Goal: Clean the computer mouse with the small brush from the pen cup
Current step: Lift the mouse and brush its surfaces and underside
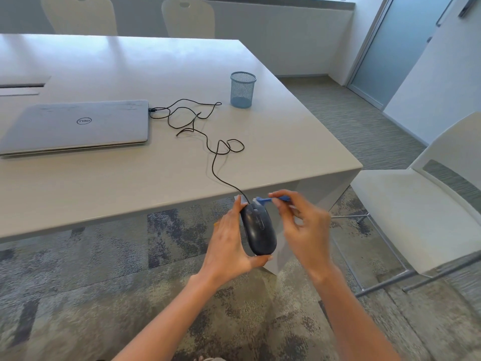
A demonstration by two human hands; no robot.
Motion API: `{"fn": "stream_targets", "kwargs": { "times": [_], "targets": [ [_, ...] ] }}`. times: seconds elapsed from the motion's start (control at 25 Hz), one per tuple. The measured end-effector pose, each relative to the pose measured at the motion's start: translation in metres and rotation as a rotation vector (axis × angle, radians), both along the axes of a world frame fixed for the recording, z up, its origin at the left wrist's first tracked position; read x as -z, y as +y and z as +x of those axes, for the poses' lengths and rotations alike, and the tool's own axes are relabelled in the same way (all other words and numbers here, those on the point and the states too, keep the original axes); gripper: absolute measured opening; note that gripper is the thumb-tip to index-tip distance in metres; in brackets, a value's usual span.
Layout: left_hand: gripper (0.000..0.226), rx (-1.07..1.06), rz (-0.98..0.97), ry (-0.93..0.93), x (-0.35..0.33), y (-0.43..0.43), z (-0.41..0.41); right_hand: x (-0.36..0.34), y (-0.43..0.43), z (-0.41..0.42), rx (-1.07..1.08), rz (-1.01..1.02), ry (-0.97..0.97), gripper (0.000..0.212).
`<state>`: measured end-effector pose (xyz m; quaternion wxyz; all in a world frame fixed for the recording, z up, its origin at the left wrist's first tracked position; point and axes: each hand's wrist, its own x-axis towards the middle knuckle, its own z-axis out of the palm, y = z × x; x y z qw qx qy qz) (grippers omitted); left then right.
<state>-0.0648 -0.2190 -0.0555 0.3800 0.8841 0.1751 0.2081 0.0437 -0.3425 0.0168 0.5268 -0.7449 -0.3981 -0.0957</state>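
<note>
The left hand (231, 241) cups the mouse (258, 230) off the table's (130, 178) edge; the right hand (303, 225) pinches the brush (270, 199) at its front — short light strokes toward the wheel would work best, mouse steady.

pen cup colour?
Light blue wire mesh pen cup, standing upright on the table past the mouse cable. Head view, the only one.

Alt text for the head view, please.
The left hand holds a black wired mouse in front of the table edge while the right hand pinches a small blue brush at its front end. On the table are a closed Dell laptop and a blue mesh pen cup.
</note>
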Motion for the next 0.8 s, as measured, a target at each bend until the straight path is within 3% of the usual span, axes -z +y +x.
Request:
{"fn": "stream_targets", "kwargs": {
  "times": [0.12,0.28,0.56,0.68,0.8],
  "targets": [
    [0.138,0.009,-0.023,0.008,0.001,0.001,0.001,-0.007,0.018,0.005,-0.144,-0.194,-0.219,0.018],
    [0.138,0.0,-0.037,0.004,0.001,0.005,0.001,-0.012,0.015,0.009,-0.319,-0.348,-0.287,0.026],
    [0.133,0.029,0.009,0.011,0.002,0.01,-0.001,-0.015,-0.01,0.0,-0.446,-0.452,-0.258,0.023],
    [0.131,0.034,0.042,0.017,0.003,0.011,0.0,-0.021,-0.019,-0.002,-0.473,-0.53,-0.139,0.02],
    [0.132,0.031,0.008,0.031,0.005,0.011,-0.002,-0.035,-0.016,0.008,-0.444,-0.445,-0.055,0.015]
  ]
}}
